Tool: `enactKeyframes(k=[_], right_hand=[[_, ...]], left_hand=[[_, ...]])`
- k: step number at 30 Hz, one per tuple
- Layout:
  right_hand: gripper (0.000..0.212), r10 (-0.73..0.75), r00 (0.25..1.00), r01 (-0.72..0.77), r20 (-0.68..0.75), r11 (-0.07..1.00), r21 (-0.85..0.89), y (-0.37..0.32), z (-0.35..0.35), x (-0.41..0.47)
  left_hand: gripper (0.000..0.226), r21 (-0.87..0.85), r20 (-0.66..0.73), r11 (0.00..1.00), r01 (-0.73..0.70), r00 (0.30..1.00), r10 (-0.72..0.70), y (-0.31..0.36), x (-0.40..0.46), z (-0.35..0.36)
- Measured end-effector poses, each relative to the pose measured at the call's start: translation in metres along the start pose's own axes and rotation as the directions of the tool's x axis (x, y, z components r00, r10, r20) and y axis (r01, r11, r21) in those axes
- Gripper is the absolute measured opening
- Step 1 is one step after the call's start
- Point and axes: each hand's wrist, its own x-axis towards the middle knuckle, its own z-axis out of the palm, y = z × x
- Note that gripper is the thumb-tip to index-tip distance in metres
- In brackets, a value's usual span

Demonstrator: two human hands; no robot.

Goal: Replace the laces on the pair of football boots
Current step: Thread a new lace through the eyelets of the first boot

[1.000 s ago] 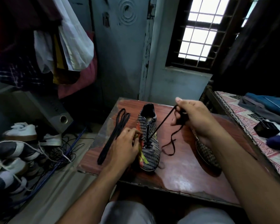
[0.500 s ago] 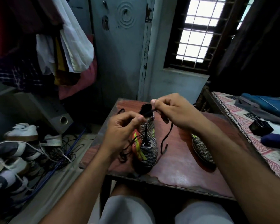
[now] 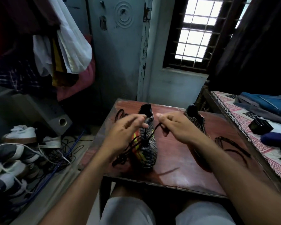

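- Boot (image 3: 148, 148) at table (image 3: 182, 168) centre, toe toward 6 o'clock.
- Left hand (image 3: 125, 135), at boot's 9 o'clock: fingers loosely spread; hold unclear.
- Right hand (image 3: 175, 127), at 3 o'clock: fingertips pinching black lace (image 3: 153, 133).
- Second boot (image 3: 195, 122) behind right hand.

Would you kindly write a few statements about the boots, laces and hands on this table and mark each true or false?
1. Both football boots stand on the wooden table. True: the left boot and the right boot are both on it.
2. The right hand pinches a black lace running down to the left boot. True.
3. The left hand rests flat on the table. False: it is raised over the left boot, fingers at its collar.
4. A loose black lace lies on the table right of the right forearm. True.
5. The right boot is being laced. False: no hand touches it.
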Motion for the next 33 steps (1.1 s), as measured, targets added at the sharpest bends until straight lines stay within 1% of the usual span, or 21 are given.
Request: enactKeyframes(k=[1,3,5,7,9,11,13,15,17,19,21,22,23,25,26,28,30,32,33], right_hand=[[0.053,-0.026,0.999,0.026,0.024,0.999,-0.022,-0.005,0.004,0.003],[0.055,-0.068,0.997,0.071,0.047,0.995,-0.067,-0.011,0.009,0.007],[0.054,-0.076,0.995,0.082,0.070,0.993,-0.088,-0.009,0.010,0.010],[0.051,-0.027,0.997,0.031,0.075,0.998,-0.048,0.003,0.006,0.010],[0.051,0.051,0.998,-0.051,0.025,0.999,0.005,0.022,0.000,0.010],[0.051,0.131,0.989,-0.127,-0.072,0.990,0.056,0.044,-0.005,0.006],[0.050,0.204,0.969,-0.189,-0.141,0.976,0.108,0.064,-0.002,-0.002],[0.049,0.271,0.948,-0.238,-0.164,0.951,0.198,0.080,0.006,-0.010],[0.049,0.311,0.936,-0.256,-0.166,0.923,0.287,0.088,0.015,-0.015],[0.050,0.273,0.950,-0.217,-0.152,0.927,0.304,0.089,0.024,-0.015],[0.051,0.184,0.977,-0.150,-0.113,0.955,0.255,0.078,0.032,-0.012],[0.051,0.138,0.986,-0.114,-0.091,0.967,0.229,0.071,0.037,-0.009],[0.053,0.098,0.993,-0.081,-0.070,0.974,0.214,0.064,0.041,-0.005],[0.054,0.031,0.999,-0.021,-0.042,0.977,0.214,0.051,0.047,0.003],[0.054,0.011,0.999,-0.001,-0.042,0.976,0.218,0.047,0.049,0.006],[0.053,0.003,0.999,0.009,-0.052,0.977,0.212,0.046,0.049,0.011],[0.049,0.002,0.997,0.011,-0.076,0.985,0.174,0.050,0.049,0.012],[0.040,0.012,0.989,0.015,-0.150,0.984,0.177,0.063,0.053,0.012],[0.032,0.019,0.980,0.016,-0.199,0.985,0.171,0.071,0.056,0.011]], left_hand=[[0.029,-0.021,0.026,1.000,0.007,1.000,-0.006,0.000,-0.001,0.008],[0.015,-0.069,0.032,0.998,-0.002,0.999,0.005,0.000,-0.005,0.018],[0.021,-0.117,-0.001,0.993,-0.011,1.000,0.011,-0.001,-0.006,0.018],[0.019,-0.146,-0.031,0.989,-0.022,0.999,0.017,0.000,-0.006,0.008],[0.017,-0.132,-0.055,0.991,-0.034,0.998,0.027,-0.004,-0.007,-0.006],[0.018,-0.111,-0.113,0.993,-0.035,0.993,0.022,-0.014,-0.008,-0.021],[0.023,-0.074,-0.140,0.997,-0.037,0.990,0.026,-0.025,-0.010,-0.033],[0.025,0.020,-0.116,0.999,-0.031,0.993,0.033,-0.032,-0.011,-0.043],[0.024,0.158,-0.070,0.987,-0.026,0.997,0.038,-0.036,-0.012,-0.048],[0.034,0.331,-0.061,0.943,-0.045,0.996,0.069,-0.036,-0.010,-0.047],[0.047,0.403,-0.075,0.913,-0.055,0.993,0.093,-0.029,-0.007,-0.034],[0.050,0.411,-0.059,0.910,-0.058,0.994,0.090,-0.025,-0.005,-0.025],[0.047,0.406,-0.018,0.912,-0.065,0.997,0.079,-0.023,-0.004,-0.013],[0.033,0.361,0.055,0.930,-0.072,0.997,0.055,-0.023,-0.005,0.009],[0.024,0.317,0.052,0.946,-0.061,0.998,0.047,-0.025,-0.006,0.016],[0.015,0.203,-0.020,0.979,-0.010,1.000,0.014,-0.032,-0.006,0.023],[0.012,0.166,-0.109,0.986,0.031,0.994,-0.012,-0.038,-0.007,0.021],[0.012,0.140,-0.196,0.987,0.080,0.979,-0.051,-0.044,-0.004,0.017],[0.016,0.116,-0.240,0.987,0.107,0.968,-0.076,-0.047,-0.003,0.015]])
